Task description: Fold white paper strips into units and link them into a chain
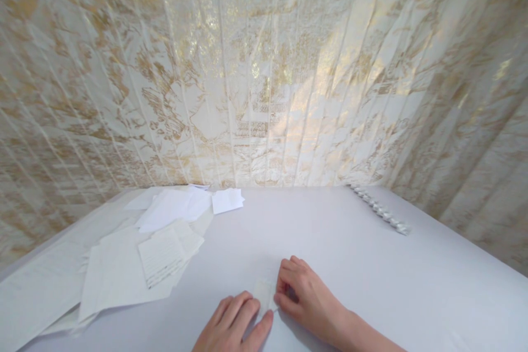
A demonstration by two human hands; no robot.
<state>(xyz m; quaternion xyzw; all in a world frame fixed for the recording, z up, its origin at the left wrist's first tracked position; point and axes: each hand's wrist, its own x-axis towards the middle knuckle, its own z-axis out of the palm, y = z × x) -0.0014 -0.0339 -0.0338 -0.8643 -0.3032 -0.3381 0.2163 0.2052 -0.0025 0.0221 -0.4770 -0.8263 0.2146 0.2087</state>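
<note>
A small strip of white paper [264, 291] lies on the white table [330, 242] near the front edge. My left hand [233, 325] rests on its lower left part, fingers curled and pressing it down. My right hand [307, 300] pinches the strip's right edge between thumb and bent fingers. Both hands are closed on the same piece.
A loose pile of white paper sheets [136, 264] spreads over the left side of the table. A small folded paper [226, 200] lies at the back. A twisted white paper chain [381, 210] lies at the back right. Gold-patterned wall covering [264, 66] surrounds the table.
</note>
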